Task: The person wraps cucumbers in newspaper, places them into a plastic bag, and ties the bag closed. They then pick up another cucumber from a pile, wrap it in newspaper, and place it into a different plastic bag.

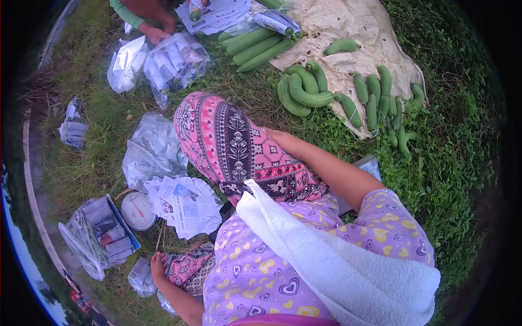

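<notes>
Low at the left, my left hand [159, 266] is closed, its fingertips pinched at the lower end of a thin tan strip [161, 238]. It is beside my patterned pink trouser leg [190, 270] and just above a small plastic-wrapped bundle [142, 278]. My right hand [278, 140] rests against my other raised knee [217, 136]; its fingers are hidden by the trouser cloth. Printed newspaper sheets [187, 209] lie in front of my left hand, next to a round pale-lidded tub [138, 211]. A white towel [337, 266] hangs over my purple shirt.
Long green gourds [255, 49] are piled on grass, with curved ones [307, 89] by a beige sheet [337, 22]. Paper-wrapped bundles fill a clear bag [176, 61] and a bag-lined box [111, 231]. A co-worker's hand [156, 35] touches the bags. A crumpled plastic bag [154, 149] lies nearby.
</notes>
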